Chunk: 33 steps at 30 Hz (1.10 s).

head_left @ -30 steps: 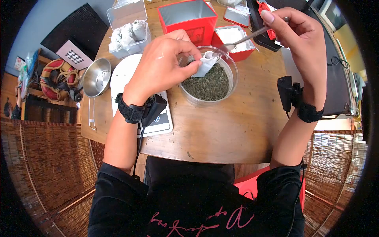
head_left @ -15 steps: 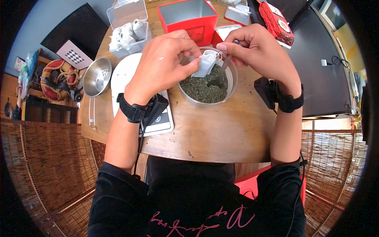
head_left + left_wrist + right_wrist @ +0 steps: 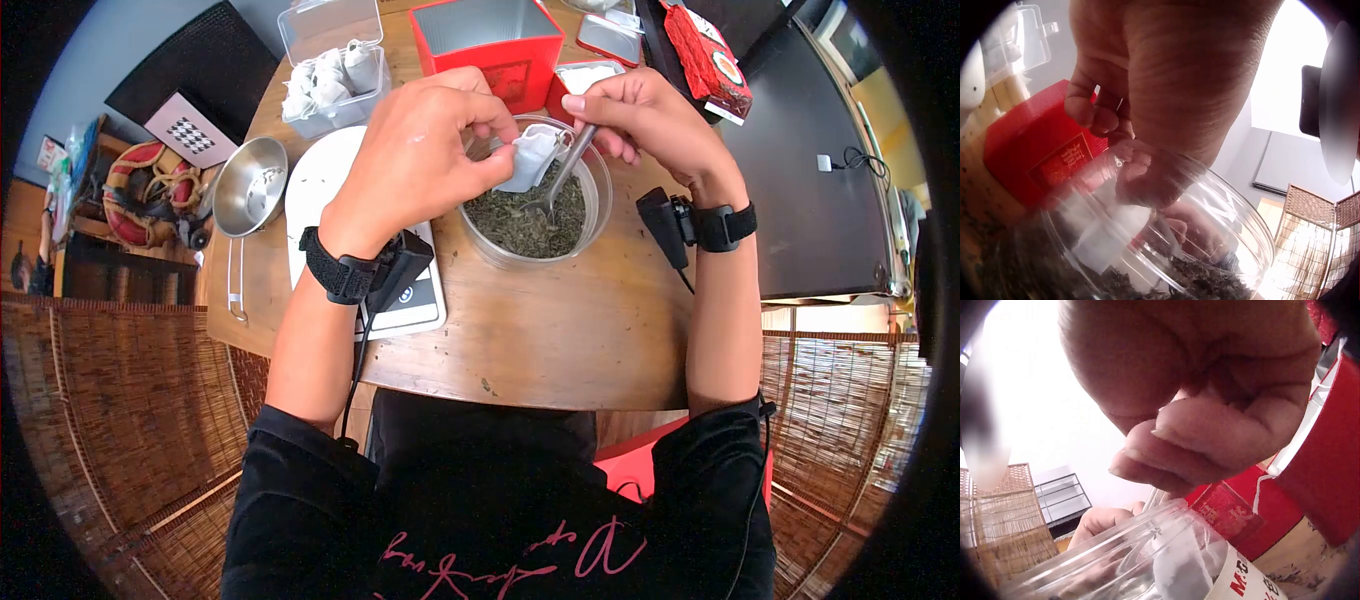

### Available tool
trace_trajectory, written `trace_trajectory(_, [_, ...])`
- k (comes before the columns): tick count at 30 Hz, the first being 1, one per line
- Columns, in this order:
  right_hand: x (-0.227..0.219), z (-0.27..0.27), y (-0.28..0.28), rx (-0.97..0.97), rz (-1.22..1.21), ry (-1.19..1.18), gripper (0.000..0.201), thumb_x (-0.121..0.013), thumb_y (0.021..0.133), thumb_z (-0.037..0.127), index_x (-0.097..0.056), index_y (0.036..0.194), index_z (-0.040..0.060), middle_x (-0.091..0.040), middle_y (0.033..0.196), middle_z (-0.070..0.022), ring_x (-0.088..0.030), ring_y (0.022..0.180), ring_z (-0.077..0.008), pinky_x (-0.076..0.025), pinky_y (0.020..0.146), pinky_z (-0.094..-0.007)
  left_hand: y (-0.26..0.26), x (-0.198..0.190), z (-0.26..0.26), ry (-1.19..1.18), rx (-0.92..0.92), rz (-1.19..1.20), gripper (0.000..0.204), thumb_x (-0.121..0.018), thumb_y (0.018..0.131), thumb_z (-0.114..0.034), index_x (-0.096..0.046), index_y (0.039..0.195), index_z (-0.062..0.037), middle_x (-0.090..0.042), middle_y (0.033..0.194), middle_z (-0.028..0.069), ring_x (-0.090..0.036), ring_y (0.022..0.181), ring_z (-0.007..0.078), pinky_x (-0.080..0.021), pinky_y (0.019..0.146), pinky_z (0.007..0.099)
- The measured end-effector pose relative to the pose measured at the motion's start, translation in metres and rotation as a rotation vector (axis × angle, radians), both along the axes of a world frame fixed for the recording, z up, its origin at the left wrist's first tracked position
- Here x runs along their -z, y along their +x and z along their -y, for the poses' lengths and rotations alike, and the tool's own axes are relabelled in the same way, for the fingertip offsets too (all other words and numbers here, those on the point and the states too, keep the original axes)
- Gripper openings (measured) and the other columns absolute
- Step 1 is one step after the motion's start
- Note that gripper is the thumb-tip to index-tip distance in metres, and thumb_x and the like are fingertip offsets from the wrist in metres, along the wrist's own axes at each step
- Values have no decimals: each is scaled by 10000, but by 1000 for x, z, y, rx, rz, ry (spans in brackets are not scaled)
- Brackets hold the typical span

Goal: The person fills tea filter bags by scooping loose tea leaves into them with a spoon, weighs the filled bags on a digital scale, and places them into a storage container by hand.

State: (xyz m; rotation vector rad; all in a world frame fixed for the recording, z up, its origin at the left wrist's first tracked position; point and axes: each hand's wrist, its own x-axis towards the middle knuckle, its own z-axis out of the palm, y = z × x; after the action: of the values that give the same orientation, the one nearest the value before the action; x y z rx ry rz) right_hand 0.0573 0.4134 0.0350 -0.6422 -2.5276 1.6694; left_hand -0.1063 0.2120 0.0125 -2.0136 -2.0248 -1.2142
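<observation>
Pinching the edge of a small white fabric pouch (image 3: 528,162) between thumb and fingers, the left hand (image 3: 412,150) is closed on it, its back turned up. The pouch lies just beyond the fingertips, on the side toward the right hand (image 3: 662,125), its body extending away from the grip, over dark green dried leaves (image 3: 510,225) in a round, clear plastic container (image 3: 602,205). The right hand's grip is closed too: thumb and fingers hold the handle of a silver metal spoon (image 3: 573,165), which slants down beside the pouch with its bowl end in the leaves.

The container stands on a brown wooden desk (image 3: 560,345). Behind it are a tall, open red box with a grey inside (image 3: 485,75) and a smaller red box holding white items (image 3: 560,102). Near the left forearm lie a white, flat device (image 3: 418,316) and, further out, a round steel pan with a long wire handle (image 3: 248,190).
</observation>
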Motion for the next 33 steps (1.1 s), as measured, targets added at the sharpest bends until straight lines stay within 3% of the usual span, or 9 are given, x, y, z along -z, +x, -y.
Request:
trace_trajectory(7, [-5,-15,9,108,-91,-99,303,-694,993,362,-714,837,103,-528,578,98,-443,482,3,-326,441,-177,-1,0,0,-12,-13,16,128,-754,749,-118,-740,848,-37,-571,755,51,-537,643,167,-438,594,304])
trace_trajectory(18, [-25,-31,28,370,-404,15,296,-655,1031,339,-678,884,83,-466,585,99,-361,501,-2,-264,482,-185,2,-2,1,-47,40,116,105,-746,747,-77,-718,834,-25,-558,764,39,-514,648,137,-413,579,281])
trace_trajectory(29, [-28,-24,30,319,-439,308,301,-661,1035,352,-706,874,101,-490,615,92,-371,564,7,-250,528,-197,4,-2,1,-80,38,132,111,-757,756,-74,-720,847,-21,-568,782,30,-507,647,125,-406,579,271])
trace_trajectory(32, [-38,-16,30,273,-475,377,293,-663,1036,315,-714,889,67,-496,612,82,-386,565,-6,-268,523,-212,3,-2,1,-62,36,109,111,-763,759,-77,-723,848,-23,-574,785,31,-510,650,124,-407,583,269])
trace_trajectory(33, [-42,-9,30,271,-571,302,253,-689,1014,232,-718,854,39,-577,631,39,-465,550,-10,-328,497,-194,2,-2,1,-70,36,99,112,-766,761,-79,-725,850,-24,-578,789,32,-512,652,125,-409,584,267])
